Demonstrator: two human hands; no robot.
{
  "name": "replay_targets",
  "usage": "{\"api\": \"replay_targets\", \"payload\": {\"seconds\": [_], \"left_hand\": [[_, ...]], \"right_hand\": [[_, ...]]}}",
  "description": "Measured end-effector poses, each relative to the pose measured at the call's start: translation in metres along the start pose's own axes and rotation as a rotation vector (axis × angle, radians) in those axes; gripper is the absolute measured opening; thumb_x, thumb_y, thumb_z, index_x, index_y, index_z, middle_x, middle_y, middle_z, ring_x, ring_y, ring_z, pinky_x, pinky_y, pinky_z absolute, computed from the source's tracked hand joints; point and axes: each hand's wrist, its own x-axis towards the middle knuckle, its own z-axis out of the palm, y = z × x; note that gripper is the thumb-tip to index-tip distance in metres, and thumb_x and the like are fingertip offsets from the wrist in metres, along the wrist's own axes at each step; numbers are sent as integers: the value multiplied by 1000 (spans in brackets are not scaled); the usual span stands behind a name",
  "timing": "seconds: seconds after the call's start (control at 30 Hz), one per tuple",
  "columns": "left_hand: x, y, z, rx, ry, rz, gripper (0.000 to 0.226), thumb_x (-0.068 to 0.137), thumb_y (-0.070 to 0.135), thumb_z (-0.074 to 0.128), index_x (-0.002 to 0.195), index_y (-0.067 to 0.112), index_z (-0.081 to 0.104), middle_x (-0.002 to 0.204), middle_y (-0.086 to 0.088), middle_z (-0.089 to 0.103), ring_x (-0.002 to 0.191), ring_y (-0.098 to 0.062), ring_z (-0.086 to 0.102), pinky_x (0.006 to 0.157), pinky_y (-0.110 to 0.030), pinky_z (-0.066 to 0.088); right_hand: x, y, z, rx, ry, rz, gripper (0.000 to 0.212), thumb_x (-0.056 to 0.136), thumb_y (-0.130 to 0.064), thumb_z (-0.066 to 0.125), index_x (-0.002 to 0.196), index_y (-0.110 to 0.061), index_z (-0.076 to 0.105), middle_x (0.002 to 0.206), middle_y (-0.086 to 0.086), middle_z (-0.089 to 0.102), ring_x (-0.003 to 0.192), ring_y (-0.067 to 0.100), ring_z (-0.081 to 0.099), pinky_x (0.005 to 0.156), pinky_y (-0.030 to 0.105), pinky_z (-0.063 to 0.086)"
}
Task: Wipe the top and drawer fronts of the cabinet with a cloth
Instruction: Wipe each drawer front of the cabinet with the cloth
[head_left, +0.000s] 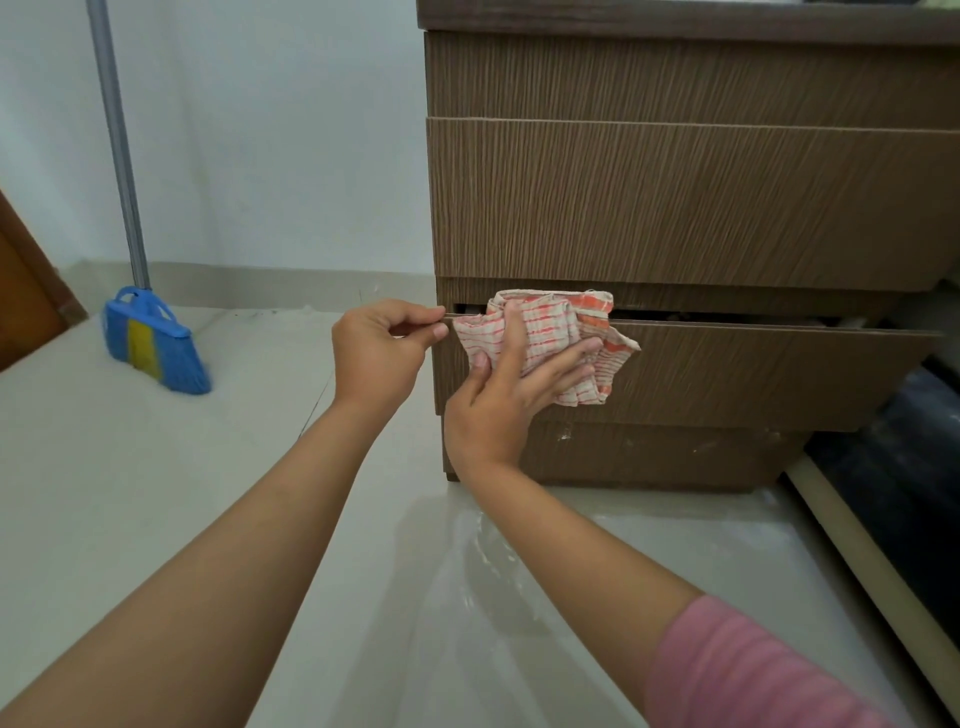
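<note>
A brown wood-grain cabinet with three drawer fronts fills the upper right. Its lowest drawer is pulled slightly out, leaving a dark gap above its front. My left hand pinches the top left corner of that drawer front. My right hand presses a crumpled white cloth with orange stripes flat against the upper left part of the same drawer front; the cloth folds over the drawer's top edge. Only the front lip of the cabinet top shows at the frame's upper edge.
A blue broom with a grey handle leans on the white wall at left. A brown door edge stands at far left. Glossy pale floor tiles lie below me. A dark bundle sits right of the cabinet.
</note>
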Motion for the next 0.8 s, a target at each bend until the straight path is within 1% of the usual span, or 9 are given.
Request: {"api": "replay_targets", "payload": {"seconds": [0.07, 0.2, 0.3, 0.43, 0.57, 0.63, 0.73, 0.8], "left_hand": [[1, -1, -1, -2, -5, -1, 25, 72, -1, 74, 82, 20, 71, 80, 6, 69, 77, -11, 66, 82, -27, 53], [3, -1, -1, 0, -10, 0, 27, 72, -1, 75, 79, 24, 71, 80, 5, 69, 79, -15, 67, 82, -29, 53], [2, -1, -1, -10, -8, -7, 25, 72, -1, 75, 82, 22, 71, 80, 2, 69, 79, -15, 67, 83, -30, 53], [2, -1, -1, -19, -14, -12, 28, 72, -1, 74, 78, 26, 70, 79, 5, 69, 80, -14, 67, 83, -29, 53], [1, 0, -1, -12, -15, -5, 26, 72, -1, 74, 82, 22, 71, 78, 6, 69, 79, -13, 67, 84, -29, 53], [1, 1, -2, -10, -18, -5, 26, 72, -1, 74, 81, 23, 71, 79, 7, 69, 80, -12, 67, 84, -27, 53], [1, 0, -2, -13, -24, -6, 26, 73, -1, 73, 82, 23, 71, 80, 4, 69, 80, -11, 67, 84, -26, 52], [1, 0, -2, -9, -26, 0, 26, 73, -1, 73, 84, 23, 71, 79, 5, 69, 79, -10, 67, 83, -25, 52]], "right_hand": [[0, -2, 1, 2, 3, 11, 52, 94, -16, 46, 136, -42, 29, 148, 13, -33, 137, 42, -29, 110, 63, 4], [-3, 1, -1, -20, -26, -10, 51, 92, -11, 48, 132, -40, 33, 150, 18, -28, 137, 46, -26, 110, 62, 3], [-7, 6, -5, -38, -40, -27, 52, 92, -10, 50, 133, -38, 34, 151, 17, -26, 138, 45, -24, 111, 59, 1], [-4, -1, -6, -44, -70, 13, 55, 93, -13, 49, 138, -41, 35, 150, 15, -32, 137, 44, -27, 111, 58, 1], [-3, -14, -5, -11, -87, 75, 51, 95, -15, 49, 135, -45, 42, 149, 14, -36, 135, 42, -31, 111, 61, 4], [-4, -15, -5, 1, -85, 79, 47, 95, -19, 49, 134, -44, 43, 149, 14, -36, 135, 42, -32, 110, 62, 5], [-4, -15, -4, 24, -73, 73, 39, 96, -32, 48, 133, -44, 46, 149, 11, -34, 136, 40, -32, 110, 62, 5], [-4, -15, -4, 47, -64, 87, 38, 96, -36, 48, 133, -44, 47, 150, 11, -33, 137, 38, -31, 110, 62, 4]]}}
